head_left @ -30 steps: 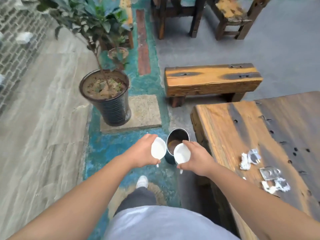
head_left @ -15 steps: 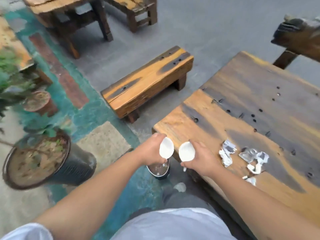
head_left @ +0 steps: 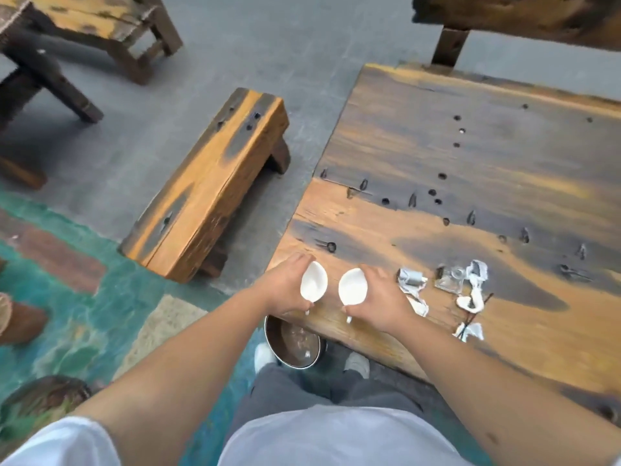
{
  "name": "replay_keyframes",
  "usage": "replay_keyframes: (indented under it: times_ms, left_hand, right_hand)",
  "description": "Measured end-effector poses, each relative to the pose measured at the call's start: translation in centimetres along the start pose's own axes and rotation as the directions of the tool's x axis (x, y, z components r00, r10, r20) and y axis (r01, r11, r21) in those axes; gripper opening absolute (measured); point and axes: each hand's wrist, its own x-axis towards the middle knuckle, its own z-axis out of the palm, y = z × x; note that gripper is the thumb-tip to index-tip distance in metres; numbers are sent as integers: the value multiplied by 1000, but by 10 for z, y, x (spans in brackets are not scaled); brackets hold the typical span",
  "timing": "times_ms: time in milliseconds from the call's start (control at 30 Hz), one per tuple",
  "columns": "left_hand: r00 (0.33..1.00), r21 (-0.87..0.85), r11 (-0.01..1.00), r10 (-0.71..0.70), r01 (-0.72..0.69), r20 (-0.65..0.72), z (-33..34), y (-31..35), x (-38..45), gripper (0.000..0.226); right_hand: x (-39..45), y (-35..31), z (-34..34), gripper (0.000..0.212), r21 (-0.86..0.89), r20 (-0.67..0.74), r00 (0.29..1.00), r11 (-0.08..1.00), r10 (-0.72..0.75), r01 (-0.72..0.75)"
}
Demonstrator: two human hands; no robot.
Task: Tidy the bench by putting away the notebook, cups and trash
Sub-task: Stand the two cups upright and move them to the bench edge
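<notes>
My left hand (head_left: 284, 287) grips a small white cup (head_left: 313, 284), tipped so its mouth faces me. My right hand (head_left: 379, 297) grips a second white cup (head_left: 353, 290), tipped the same way. Both cups hover over the near left corner of the wooden bench top (head_left: 470, 183). A drop hangs under each cup. Crumpled silvery and white wrappers (head_left: 411, 284) lie on the bench right of my right hand, with more scraps (head_left: 470, 297) and a clear wrapper (head_left: 450, 280) further right. No notebook is in view.
A metal bucket (head_left: 294, 344) holding brown liquid stands on the floor below the bench corner, between my shoes. A low wooden stool (head_left: 208, 190) lies left of the bench. Dark wooden furniture (head_left: 100, 31) stands at the far left. A plant pot (head_left: 40, 405) sits bottom left.
My view has swung right, from the plant and bucket to the bench. Both hands, still holding the cups, have moved from above the bucket to over the bench corner.
</notes>
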Motion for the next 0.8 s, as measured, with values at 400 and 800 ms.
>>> replay_keyframes:
  times_ms: [400,800]
  left_hand:
    - [970,87,983,144,-164,194,-24,-59,74,102]
    - [913,-4,951,297,-308,280,-25,-91,107,107]
  right_hand:
    - [45,-23,46,103,67,-107,969,974,222,-216]
    - [75,-50,57,109,119,-120,953,957,279,-265]
